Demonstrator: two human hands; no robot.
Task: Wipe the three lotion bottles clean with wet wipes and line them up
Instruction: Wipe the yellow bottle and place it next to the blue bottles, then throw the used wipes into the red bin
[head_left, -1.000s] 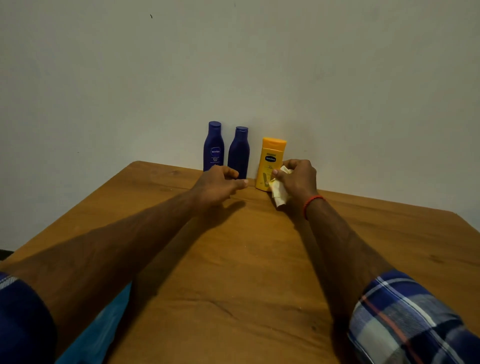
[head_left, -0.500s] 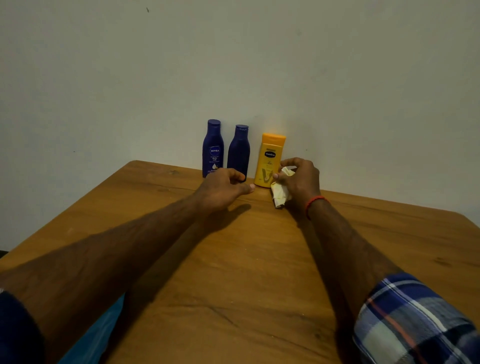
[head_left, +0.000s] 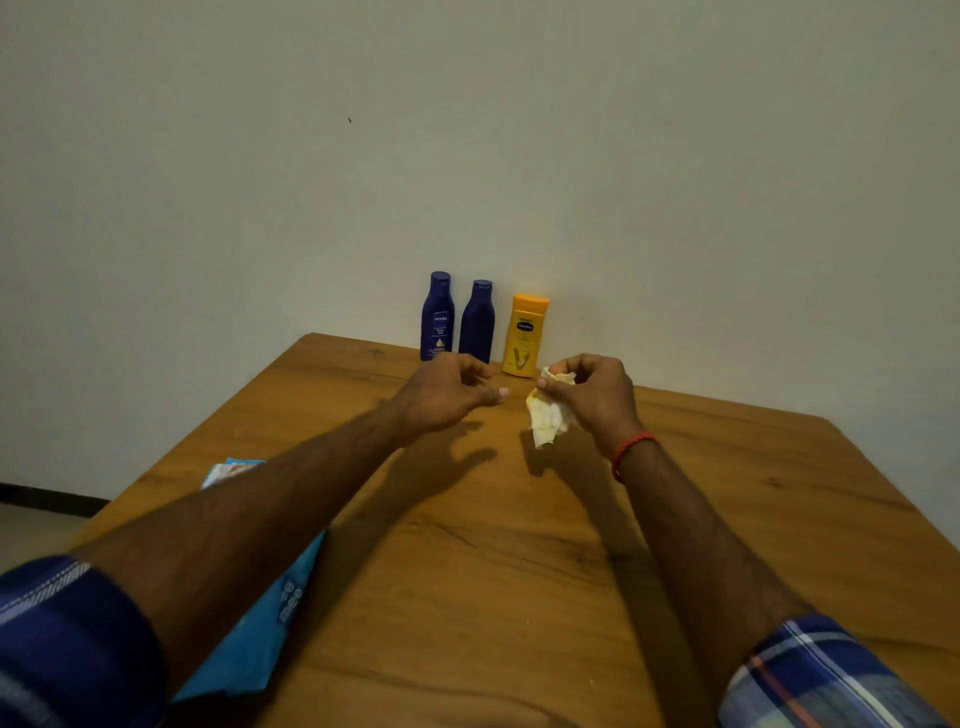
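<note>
Two blue bottles (head_left: 437, 317) and a yellow bottle (head_left: 524, 338) stand in a row just beyond both hands. The right hand (head_left: 592, 395) grips a crumpled wipe (head_left: 545, 415). The left hand (head_left: 441, 395) hangs loosely curled and empty. The row looks finished, so keep the wipe from nudging the nearby yellow bottle.

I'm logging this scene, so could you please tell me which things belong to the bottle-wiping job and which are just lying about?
Job: labelled blue bottle, plain blue bottle, yellow bottle, wet wipe gripped by the right hand, blue pack, likely wipes.
Just there: wooden table, red wrist thread, wall.
</note>
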